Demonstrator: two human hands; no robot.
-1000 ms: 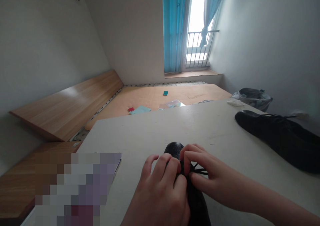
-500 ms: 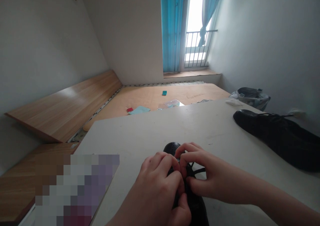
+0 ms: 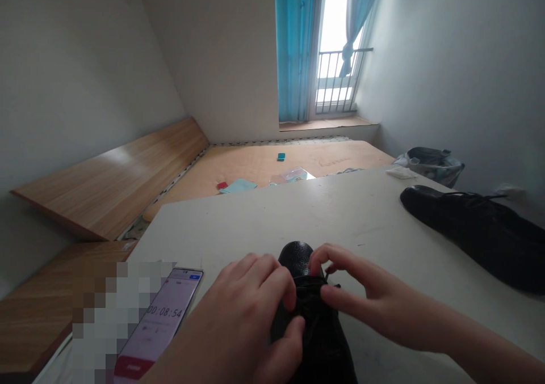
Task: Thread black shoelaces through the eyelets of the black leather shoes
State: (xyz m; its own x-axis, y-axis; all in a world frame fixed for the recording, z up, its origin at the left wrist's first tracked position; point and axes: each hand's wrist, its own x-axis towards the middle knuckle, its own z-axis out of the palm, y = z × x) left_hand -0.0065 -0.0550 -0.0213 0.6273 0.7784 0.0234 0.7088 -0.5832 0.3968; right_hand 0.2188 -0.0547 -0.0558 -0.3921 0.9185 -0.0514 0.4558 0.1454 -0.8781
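A black lace-up shoe (image 3: 313, 338) lies on the white table (image 3: 238, 225) in front of me, its toe pointing away. My left hand (image 3: 255, 304) is over the shoe's left side. Its fingers are curled, with a gap between thumb and index finger and nothing seen in it. At the front of the lacing, my right hand (image 3: 357, 282) has its thumb and fingertips around a black shoelace (image 3: 327, 274), touching the shoe's right side near the toe. The exact grip on the lace is partly hidden by the fingers.
A second black shoe (image 3: 472, 231) lies at the table's right. Near the left edge is a phone (image 3: 164, 316) with a running timer, beside a pixelated patch. A small white packet (image 3: 400, 172) is at the far edge; a bag (image 3: 438, 165) stands behind it. Beyond is a mattress (image 3: 238, 160).
My hands have drawn apart over the shoe; the left moved left and its fingers loosened. More of the toe and lacing shows. The phone's screen is now visible.
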